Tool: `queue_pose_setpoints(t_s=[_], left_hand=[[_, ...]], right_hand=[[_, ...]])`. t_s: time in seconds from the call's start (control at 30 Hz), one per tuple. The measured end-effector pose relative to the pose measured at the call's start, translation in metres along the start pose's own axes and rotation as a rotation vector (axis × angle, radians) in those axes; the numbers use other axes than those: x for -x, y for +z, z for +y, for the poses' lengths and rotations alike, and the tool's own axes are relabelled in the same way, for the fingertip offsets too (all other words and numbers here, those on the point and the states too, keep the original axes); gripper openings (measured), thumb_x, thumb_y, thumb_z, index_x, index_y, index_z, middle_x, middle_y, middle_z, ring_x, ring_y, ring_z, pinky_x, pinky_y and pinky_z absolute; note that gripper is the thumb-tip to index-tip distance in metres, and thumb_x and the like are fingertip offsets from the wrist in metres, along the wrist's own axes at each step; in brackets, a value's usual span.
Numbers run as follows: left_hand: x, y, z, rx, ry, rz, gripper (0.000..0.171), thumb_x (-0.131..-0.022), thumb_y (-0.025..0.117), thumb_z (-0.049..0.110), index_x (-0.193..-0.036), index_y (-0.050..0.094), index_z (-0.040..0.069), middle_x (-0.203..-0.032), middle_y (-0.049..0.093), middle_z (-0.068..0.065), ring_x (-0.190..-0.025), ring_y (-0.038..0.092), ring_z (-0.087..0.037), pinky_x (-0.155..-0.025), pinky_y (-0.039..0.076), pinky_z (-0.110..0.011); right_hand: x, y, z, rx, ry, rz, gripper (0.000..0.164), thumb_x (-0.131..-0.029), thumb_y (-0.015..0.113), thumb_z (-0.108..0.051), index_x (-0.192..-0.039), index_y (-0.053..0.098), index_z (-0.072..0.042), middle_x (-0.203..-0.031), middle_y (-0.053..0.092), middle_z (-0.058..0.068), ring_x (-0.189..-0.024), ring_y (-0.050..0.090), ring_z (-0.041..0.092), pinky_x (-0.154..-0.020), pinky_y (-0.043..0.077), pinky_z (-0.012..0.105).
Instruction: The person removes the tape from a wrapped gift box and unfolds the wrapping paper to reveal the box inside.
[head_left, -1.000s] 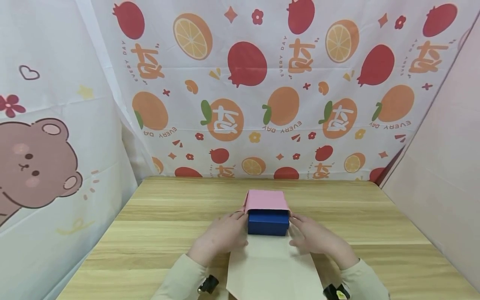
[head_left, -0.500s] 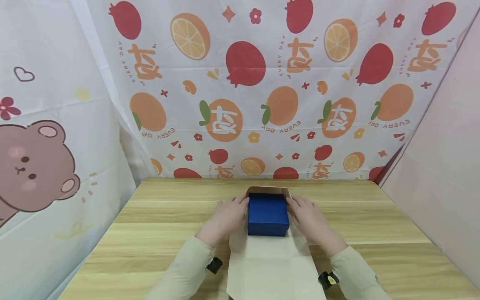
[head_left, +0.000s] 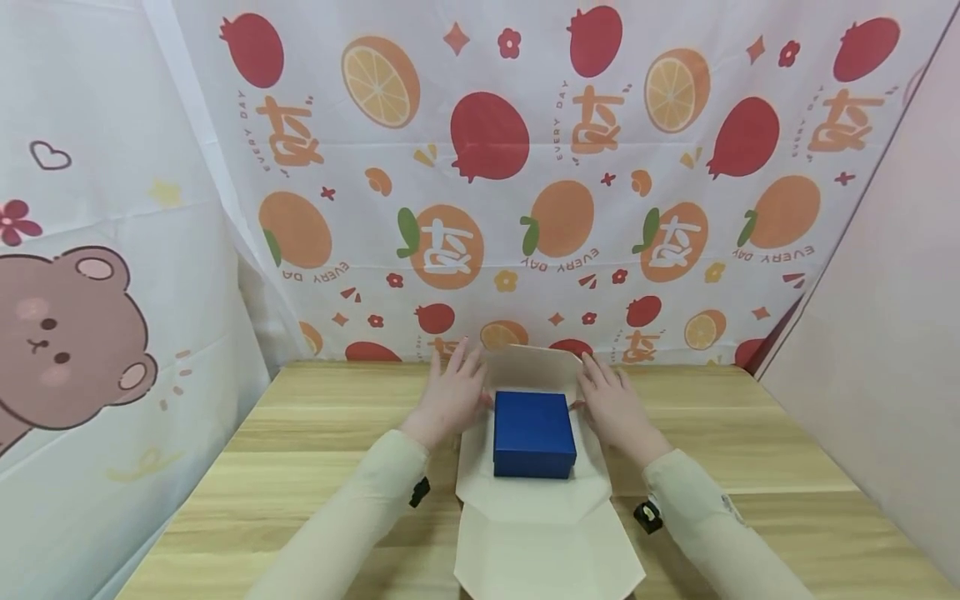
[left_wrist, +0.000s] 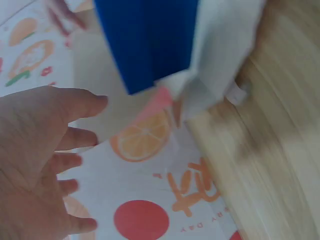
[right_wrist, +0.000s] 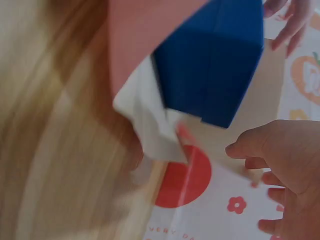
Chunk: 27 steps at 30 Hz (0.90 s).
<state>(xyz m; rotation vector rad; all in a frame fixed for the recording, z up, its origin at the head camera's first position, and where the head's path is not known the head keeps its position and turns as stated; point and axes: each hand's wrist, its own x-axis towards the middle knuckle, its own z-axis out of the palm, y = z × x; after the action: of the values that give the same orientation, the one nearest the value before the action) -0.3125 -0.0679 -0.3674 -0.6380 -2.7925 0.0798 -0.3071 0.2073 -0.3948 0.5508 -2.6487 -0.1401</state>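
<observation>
A blue box (head_left: 534, 433) with a lid sits on an unfolded card wrapper (head_left: 534, 546), cream inside and pink outside. Behind the box, the wrapper's rear panel (head_left: 528, 367) leans up and back. My left hand (head_left: 450, 396) is beside the panel's left edge, its fingers extended. On the other side, my right hand (head_left: 617, 408) is at the right edge, fingers likewise spread. In the left wrist view the thumb and fingers (left_wrist: 77, 137) stand apart with nothing gripped between them. The right wrist view shows relaxed fingers (right_wrist: 272, 192) near the panel; contact is unclear.
The wooden table (head_left: 345, 475) extends on both sides of the wrapper. A fruit-print curtain (head_left: 491, 208) hangs along its back edge. A bear-print curtain (head_left: 67, 333) borders the left, and a plain pale wall (head_left: 885, 333) the right.
The pink flap over the box has swung up and back, uncovering the blue lid. Both hands have moved away and upward along it, and their fingers have spread.
</observation>
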Motion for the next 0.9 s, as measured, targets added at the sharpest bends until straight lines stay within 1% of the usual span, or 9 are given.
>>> queue_pose_setpoints(t_s=[0.1, 0.23, 0.33, 0.4, 0.5, 0.6, 0.7, 0.77, 0.9], left_hand=[[-0.008, 0.009, -0.003, -0.07, 0.011, 0.014, 0.06, -0.091, 0.066, 0.04, -0.14, 0.052, 0.01, -0.163, 0.021, -0.01, -0.152, 0.008, -0.033, -0.116, 0.013, -0.067], [-0.021, 0.023, -0.007, -0.194, 0.004, 0.007, 0.061, -0.093, 0.059, 0.048, -0.142, 0.051, 0.013, -0.164, 0.017, -0.008, -0.153, 0.004, -0.031, -0.118, 0.01, -0.066], [-0.029, 0.033, -0.01, -0.292, -0.01, -0.043, 0.063, -0.095, 0.053, 0.053, -0.146, 0.046, 0.017, -0.165, 0.015, -0.006, -0.153, 0.002, -0.03, -0.118, 0.009, -0.065], [-0.033, 0.039, -0.012, -0.316, -0.017, -0.081, 0.061, -0.096, 0.05, 0.055, -0.146, 0.046, 0.02, -0.164, 0.017, -0.005, -0.153, 0.002, -0.03, -0.119, 0.008, -0.064], [-0.036, 0.046, -0.013, -0.302, -0.03, -0.152, 0.059, -0.096, 0.049, 0.055, -0.145, 0.047, 0.023, -0.164, 0.02, -0.004, -0.153, 0.003, -0.03, -0.119, 0.007, -0.063], [-0.036, 0.05, -0.013, -0.236, -0.042, -0.21, 0.059, -0.095, 0.052, 0.054, -0.145, 0.047, 0.023, -0.162, 0.024, -0.005, -0.153, 0.005, -0.03, -0.119, 0.008, -0.063], [-0.035, 0.054, -0.013, -0.155, -0.046, -0.248, 0.061, -0.093, 0.056, 0.053, -0.145, 0.047, 0.023, -0.161, 0.027, -0.006, -0.153, 0.008, -0.031, -0.119, 0.008, -0.063], [-0.033, 0.056, -0.014, -0.109, -0.045, -0.264, 0.061, -0.091, 0.059, 0.053, -0.143, 0.048, 0.022, -0.16, 0.029, -0.007, -0.152, 0.01, -0.032, -0.119, 0.009, -0.063], [-0.031, 0.06, -0.015, -0.045, -0.043, -0.284, 0.06, -0.09, 0.061, 0.054, -0.14, 0.051, 0.022, -0.157, 0.034, -0.008, -0.151, 0.015, -0.032, -0.117, 0.013, -0.065]], right_hand=[[-0.006, 0.008, 0.006, 0.055, -0.014, -0.018, 0.056, -0.085, 0.074, -0.023, -0.132, 0.057, 0.001, -0.157, 0.03, 0.019, -0.149, 0.022, 0.035, -0.116, 0.025, 0.059], [-0.013, 0.021, 0.013, 0.158, -0.044, -0.03, 0.06, -0.086, 0.073, -0.03, -0.135, 0.055, -0.001, -0.159, 0.029, 0.016, -0.15, 0.02, 0.033, -0.118, 0.022, 0.057], [-0.019, 0.029, 0.016, 0.193, -0.055, -0.054, 0.061, -0.088, 0.07, -0.033, -0.137, 0.054, -0.001, -0.157, 0.034, 0.015, -0.149, 0.023, 0.032, -0.118, 0.024, 0.056], [-0.023, 0.034, 0.016, 0.188, -0.056, -0.09, 0.058, -0.09, 0.067, -0.035, -0.135, 0.055, -0.002, -0.155, 0.037, 0.014, -0.149, 0.025, 0.032, -0.118, 0.024, 0.056], [-0.028, 0.04, 0.017, 0.144, -0.059, -0.161, 0.051, -0.091, 0.065, -0.035, -0.129, 0.059, -0.002, -0.152, 0.042, 0.015, -0.148, 0.025, 0.034, -0.117, 0.023, 0.058], [-0.029, 0.045, 0.018, 0.055, -0.033, -0.227, 0.047, -0.092, 0.064, -0.035, -0.126, 0.061, -0.003, -0.149, 0.044, 0.017, -0.147, 0.025, 0.037, -0.117, 0.02, 0.061], [-0.029, 0.052, 0.022, -0.048, 0.01, -0.28, 0.047, -0.095, 0.061, -0.034, -0.131, 0.058, -0.004, -0.149, 0.044, 0.018, -0.147, 0.024, 0.039, -0.117, 0.021, 0.062], [-0.029, 0.057, 0.025, -0.109, 0.025, -0.304, 0.049, -0.096, 0.06, -0.034, -0.134, 0.055, -0.004, -0.149, 0.044, 0.018, -0.146, 0.025, 0.04, -0.115, 0.023, 0.063], [-0.027, 0.064, 0.029, -0.185, 0.035, -0.379, 0.056, -0.098, 0.056, -0.036, -0.142, 0.047, -0.004, -0.153, 0.04, 0.018, -0.147, 0.022, 0.041, -0.114, 0.023, 0.065]])
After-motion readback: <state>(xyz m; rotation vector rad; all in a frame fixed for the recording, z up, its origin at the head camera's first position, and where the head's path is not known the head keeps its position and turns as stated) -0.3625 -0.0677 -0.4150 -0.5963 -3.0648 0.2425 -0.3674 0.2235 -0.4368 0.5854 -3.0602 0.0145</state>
